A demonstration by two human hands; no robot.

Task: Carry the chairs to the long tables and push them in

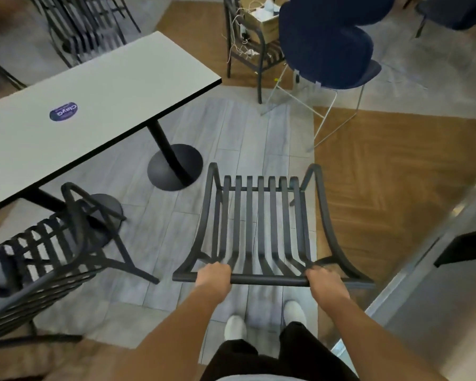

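**A:** What have I got hold of here?

**B:** A black slatted metal armchair (pixel 259 224), straight in front of me on the grey plank floor (pixel 160 237). My left hand (pixel 214 276) and right hand (pixel 322 281) are both curled round the top rail of its back, one towards each end, with bare rail between them. The seat faces away from me.

**A:** And where is it relative to the long desk (pixel 94 105)?

**B:** Off to the right of it, near the round pedestal base (pixel 175 167), not yet under the edge. Another slatted chair (pixel 52 248) already sits at the desk's near side on my left.

**A:** How do you reckon it will handle?

**B:** I'd judge it stiff and fairly weighty: tubular frame, flat bars, nothing that flexes. The painted rail looks smooth, so a full wrap of the fingers suits it better than a pinch. Holding both ends of the rail should stop it swinging; the arm loops would be the other fair place to grab.

**A:** Anything to mind?

**B:** The legs splay outward, so they could catch the pedestal base or the neighbouring chair when I push it in. The stacked blue chairs (pixel 330 48) stand well apart, further ahead.
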